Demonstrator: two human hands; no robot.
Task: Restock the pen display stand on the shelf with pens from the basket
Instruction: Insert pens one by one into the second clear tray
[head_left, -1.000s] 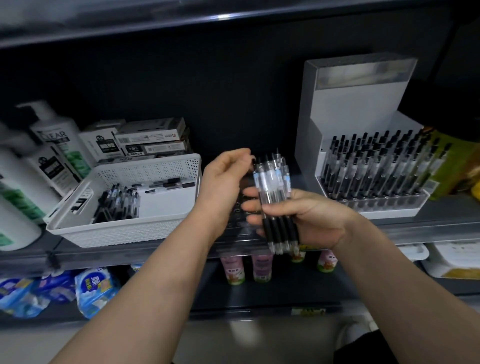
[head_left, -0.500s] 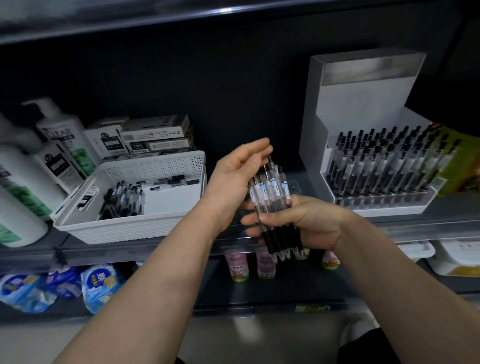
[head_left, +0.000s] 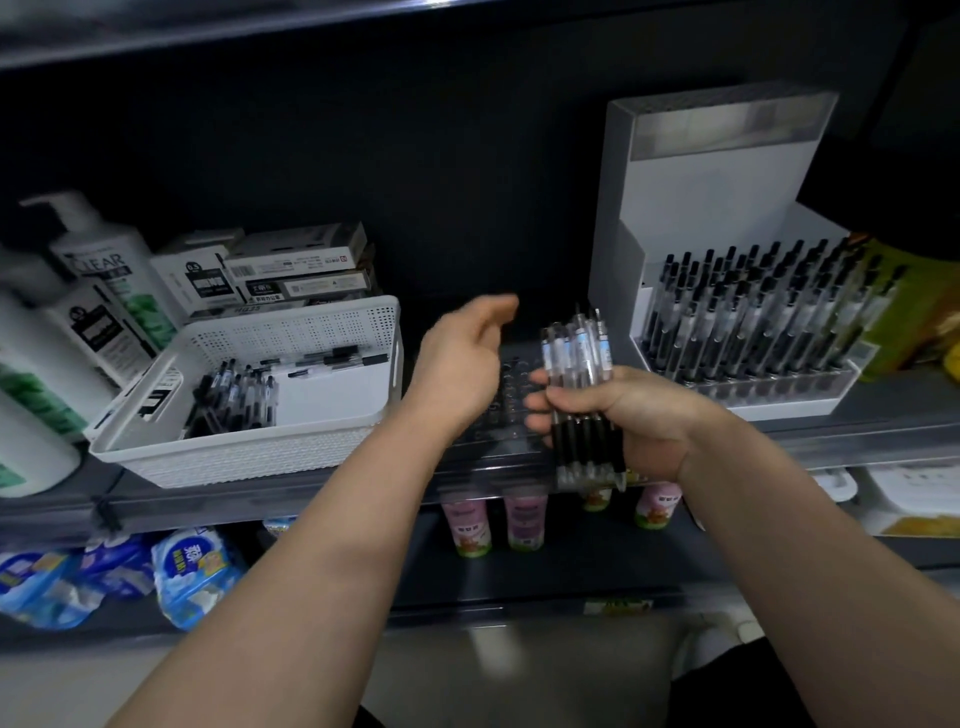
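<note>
Change: left grip (head_left: 462, 364) has let go of pen bundle (head_left: 576, 358), fingers loose, drawn left toward basket (head_left: 244, 457); right grip (head_left: 639, 415) clasps bundle upright, between basket and display stand (head_left: 696, 187). Likely fetching more.

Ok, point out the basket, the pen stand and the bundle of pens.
basket (head_left: 291, 332), head view, back wall.
pen stand (head_left: 701, 176), head view, white back panel.
bundle of pens (head_left: 572, 358), head view, clear barrels.
</note>
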